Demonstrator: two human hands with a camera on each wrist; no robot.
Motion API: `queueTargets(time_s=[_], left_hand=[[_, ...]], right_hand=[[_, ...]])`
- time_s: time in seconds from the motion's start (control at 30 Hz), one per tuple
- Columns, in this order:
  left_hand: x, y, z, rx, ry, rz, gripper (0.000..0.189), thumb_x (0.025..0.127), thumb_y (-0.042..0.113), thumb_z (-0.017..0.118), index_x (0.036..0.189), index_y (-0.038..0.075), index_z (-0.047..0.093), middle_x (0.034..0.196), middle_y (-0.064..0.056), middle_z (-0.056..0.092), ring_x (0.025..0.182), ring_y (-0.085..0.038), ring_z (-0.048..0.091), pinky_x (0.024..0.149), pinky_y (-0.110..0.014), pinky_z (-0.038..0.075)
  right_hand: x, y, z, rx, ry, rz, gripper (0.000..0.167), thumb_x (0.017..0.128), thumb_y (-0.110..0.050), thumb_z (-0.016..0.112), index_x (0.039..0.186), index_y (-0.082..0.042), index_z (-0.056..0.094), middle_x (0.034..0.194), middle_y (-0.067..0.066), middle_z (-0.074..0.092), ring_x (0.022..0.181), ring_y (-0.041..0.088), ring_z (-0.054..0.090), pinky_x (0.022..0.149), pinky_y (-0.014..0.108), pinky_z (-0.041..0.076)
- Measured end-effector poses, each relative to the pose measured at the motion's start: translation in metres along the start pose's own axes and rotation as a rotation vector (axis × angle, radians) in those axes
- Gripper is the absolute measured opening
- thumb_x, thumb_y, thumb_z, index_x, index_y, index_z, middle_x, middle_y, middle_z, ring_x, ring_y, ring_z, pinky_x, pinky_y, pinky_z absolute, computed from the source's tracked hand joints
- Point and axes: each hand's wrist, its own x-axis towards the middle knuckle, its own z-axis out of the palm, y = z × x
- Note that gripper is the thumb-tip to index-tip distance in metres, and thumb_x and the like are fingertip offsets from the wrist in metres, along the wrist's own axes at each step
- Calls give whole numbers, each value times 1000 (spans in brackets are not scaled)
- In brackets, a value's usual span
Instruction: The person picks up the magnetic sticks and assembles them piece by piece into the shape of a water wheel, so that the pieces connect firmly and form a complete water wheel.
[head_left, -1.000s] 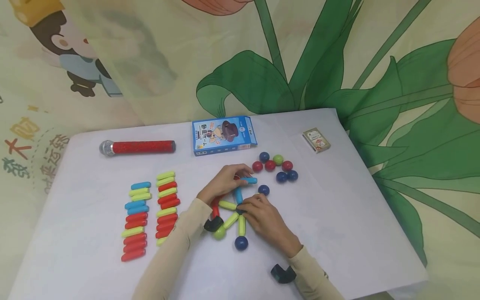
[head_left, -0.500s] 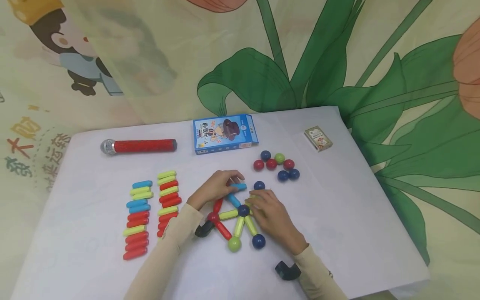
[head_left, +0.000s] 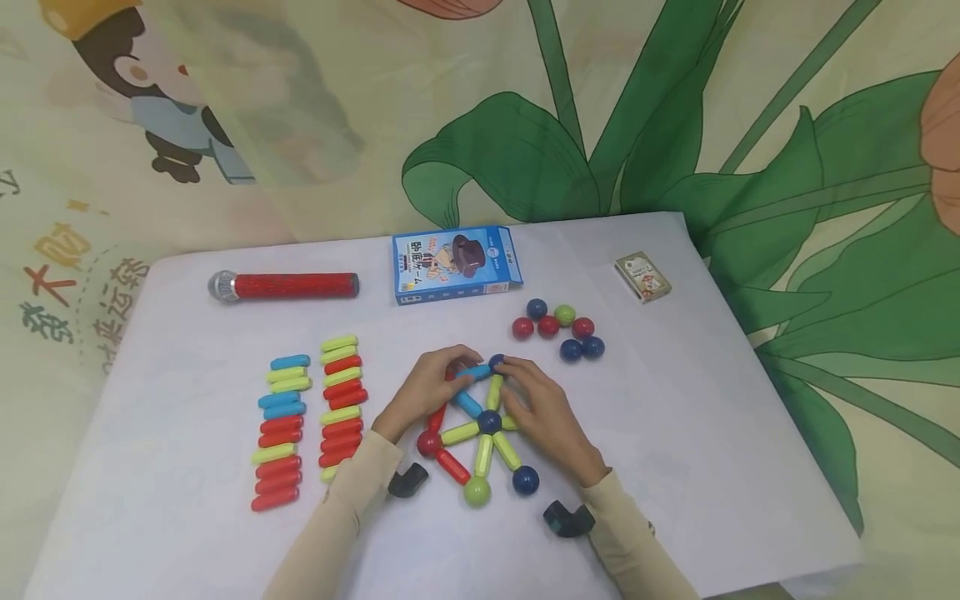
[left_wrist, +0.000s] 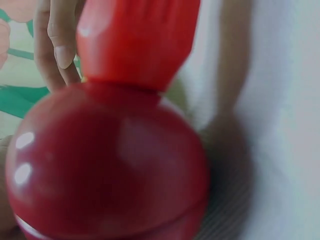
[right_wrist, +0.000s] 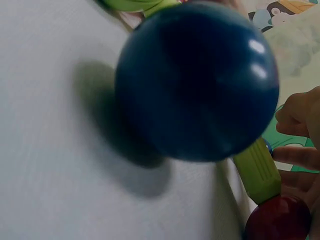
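In the head view, my left hand (head_left: 431, 385) grips a light-blue rod (head_left: 476, 372) where it meets a red ball, mostly covered by the fingers. My right hand (head_left: 549, 412) pinches a dark-blue ball (head_left: 497, 363) at the rod's other end; a yellow-green rod (head_left: 494, 392) runs down from it. These belong to a flat wheel of rods around a blue hub ball (head_left: 489, 422). On its rim are a red ball (head_left: 430, 443), a green ball (head_left: 477, 491) and another blue ball (head_left: 526, 479). The right wrist view shows a further red ball (right_wrist: 280, 220) near the right hand.
Two columns of loose rods (head_left: 277, 437) lie on the left. Several loose balls (head_left: 548, 326) sit beyond the right hand. A red microphone (head_left: 292, 286), a blue box (head_left: 456, 263) and a small card box (head_left: 642, 277) stand along the back of the white table (head_left: 720, 433).
The wheel has turned and shifted. My right hand has brought the blue ball leftward and up against the light-blue rod's end, which my left hand keeps holding.
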Motion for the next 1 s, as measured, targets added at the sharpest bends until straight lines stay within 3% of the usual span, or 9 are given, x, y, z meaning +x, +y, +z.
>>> queueTargets(time_s=[0.2,0.37,0.47,0.53,0.63,0.7,0.77,0.87,1.0], left_hand=[[-1,-2,1,-12,29,-10,30,87,9,69,116,16,65,107,2,67,94,-16,59,88,-33,51],[-4,-2,-5,-18,43,-9,30,90,15,67,119,16,63,116,0,64,104,-18,59,92,-36,51],[-11,-7,-27,-22,118,-27,31,93,19,63,123,15,60,124,-2,61,114,-22,56,97,-41,48],[-19,-14,-49,-11,216,-55,31,95,17,60,126,14,59,127,-5,58,118,-25,53,99,-45,46],[-31,-31,-83,25,388,-125,33,95,10,57,128,10,57,131,-11,55,121,-31,49,102,-50,42],[-38,-43,-99,40,461,-201,34,96,6,54,129,7,55,132,-15,54,122,-34,48,103,-52,40],[-41,-52,-110,33,466,-282,35,96,4,51,131,4,53,133,-19,53,123,-36,46,104,-52,39],[-43,-62,-118,17,405,-385,38,96,4,49,134,3,50,134,-21,51,123,-37,46,104,-52,39],[-41,-66,-120,6,348,-428,39,95,5,51,135,4,49,132,-21,53,119,-36,49,102,-50,43]], right_hand=[[3,-1,0,-17,-4,-9,33,93,-16,60,126,-14,60,136,4,52,129,21,49,107,37,40],[1,-3,-5,-11,73,-37,34,90,-10,63,124,-12,61,131,7,54,123,24,52,103,42,43],[-5,-7,-7,3,111,-74,33,88,-6,65,121,-11,63,124,5,58,119,21,54,101,39,45],[-12,-11,-7,9,118,-120,32,86,-4,66,118,-11,65,118,3,61,114,18,56,98,36,48],[-23,-17,-3,-3,102,-208,31,83,-3,70,113,-11,67,110,0,64,105,15,58,90,30,51],[-30,-20,1,-35,79,-257,31,80,-4,73,110,-11,68,108,-2,65,99,14,58,84,27,52],[-34,-22,6,-61,59,-285,31,79,-6,76,108,-12,70,107,-2,65,96,13,56,81,25,52],[-38,-23,11,-76,44,-286,30,78,-8,78,107,-13,71,108,-3,65,97,12,55,80,26,51],[-39,-24,13,-71,38,-271,30,79,-8,77,108,-15,71,111,-3,65,101,12,55,84,28,51]])
